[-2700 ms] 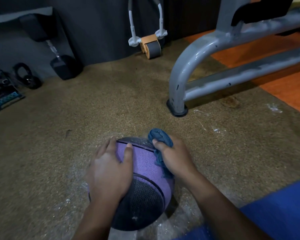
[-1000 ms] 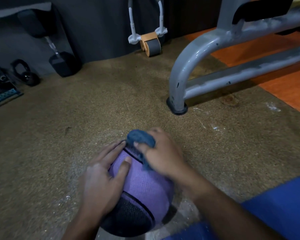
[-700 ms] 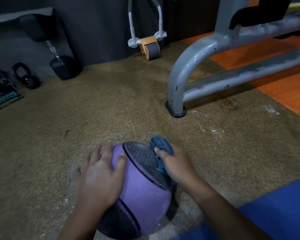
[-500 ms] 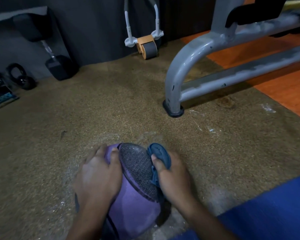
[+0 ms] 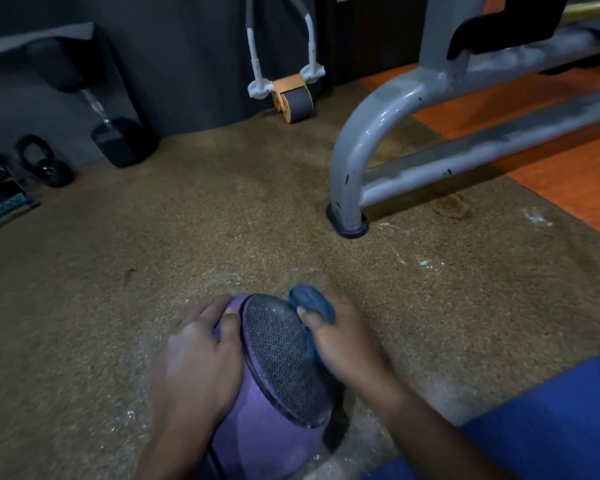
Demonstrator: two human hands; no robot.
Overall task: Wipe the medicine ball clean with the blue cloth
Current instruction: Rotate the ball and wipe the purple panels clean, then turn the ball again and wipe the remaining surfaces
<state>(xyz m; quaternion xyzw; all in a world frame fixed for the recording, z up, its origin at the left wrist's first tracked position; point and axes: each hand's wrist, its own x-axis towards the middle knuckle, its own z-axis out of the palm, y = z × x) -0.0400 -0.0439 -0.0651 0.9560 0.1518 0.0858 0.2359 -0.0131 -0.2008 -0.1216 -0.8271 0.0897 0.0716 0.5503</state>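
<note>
The medicine ball (image 5: 274, 382), purple with dark textured panels, rests on the brown speckled floor mat at the bottom centre. My left hand (image 5: 198, 368) lies flat on its left side, fingers spread over the purple part. My right hand (image 5: 347, 344) presses a bunched blue cloth (image 5: 312, 306) against the ball's upper right edge, beside a dark textured panel. The lower part of the ball is hidden behind my forearms.
A grey metal bench frame (image 5: 357, 140) stands on the mat to the upper right, orange floor beyond it. An ab roller (image 5: 291, 95), a dumbbell (image 5: 118, 143) and a kettlebell (image 5: 45, 164) sit along the dark back wall. A blue surface (image 5: 551, 417) fills the lower right corner.
The ball has turned under my hands, bringing a dark textured panel to the top. My right hand has slid the cloth from the ball's top down to its upper right edge.
</note>
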